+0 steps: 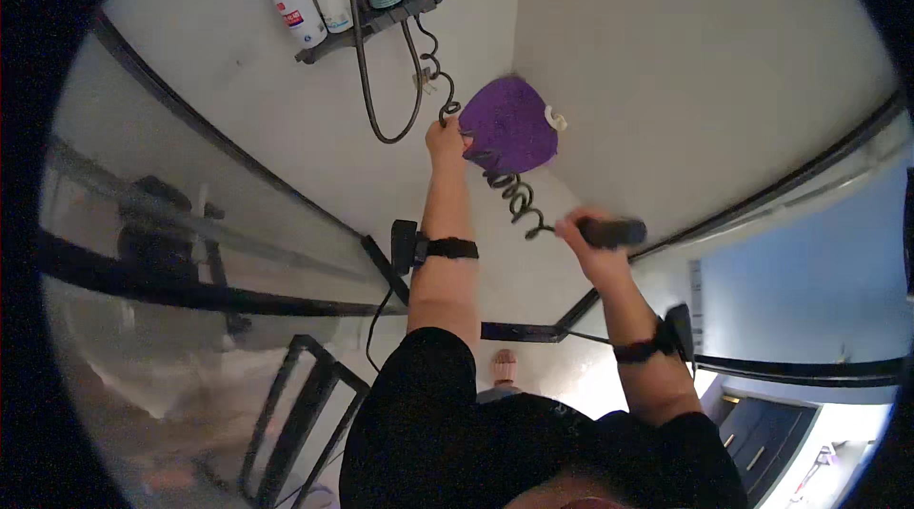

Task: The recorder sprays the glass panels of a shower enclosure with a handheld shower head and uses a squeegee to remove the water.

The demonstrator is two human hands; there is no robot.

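Observation:
My left hand [445,144] reaches forward, its fingers closed at the left edge of a rounded purple cloth-like pad [509,120]. A small white piece sits on the pad's right edge. A black coiled hose [514,195] runs from below the wall shelf, passes by my left hand and the pad, and stretches to my right hand. Farther right and nearer to me, my right hand [592,247] is wrapped round a dark cylindrical handle [614,233], slightly blurred. The hose's near end meets this hand.
A grey corner shelf [376,21] on the wall carries several pump bottles [298,6]; a plain dark hose [373,119] loops below it. Black-framed glass panels [219,157] flank me on both sides. A black metal frame [303,414] stands at lower left.

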